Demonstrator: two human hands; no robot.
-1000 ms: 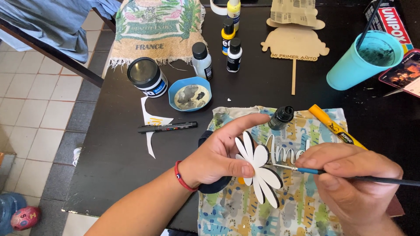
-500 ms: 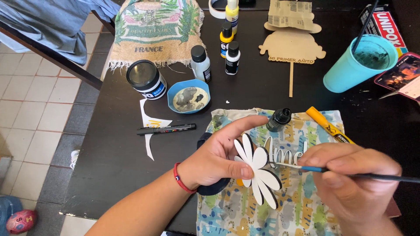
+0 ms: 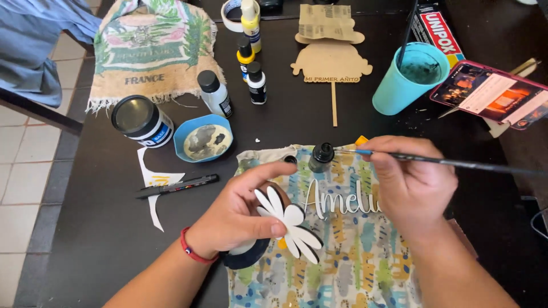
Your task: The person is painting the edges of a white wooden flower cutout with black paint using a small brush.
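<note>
Small paint bottles — five: four standing in the middle near the worktop's far edge (yellow-capped [image 3: 249, 17], yellow with black cap [image 3: 245, 54], black-and-white [image 3: 256, 83], white with black cap [image 3: 214, 93]), one dark bottle [image 3: 321, 157] on the patterned cloth. Paint jar with black lid [image 3: 141, 121] — one. Blue dish [image 3: 203, 137] — one. Turquoise cup [image 3: 409, 78] — one. Black marker [image 3: 177, 186] — one. Paintbrush [image 3: 445, 162] — one. White flower cutout [image 3: 291, 224] — one. Wooden topper cutouts [image 3: 331, 65] — two. Phone [image 3: 491, 94] — one.

Bare black table [image 3: 91, 239] lay open left of the left hand [image 3: 240, 214]. Ahead, a marker [image 3: 177, 186], blue dish [image 3: 203, 138] and paint bottles [image 3: 256, 82] crowded the way.
</note>
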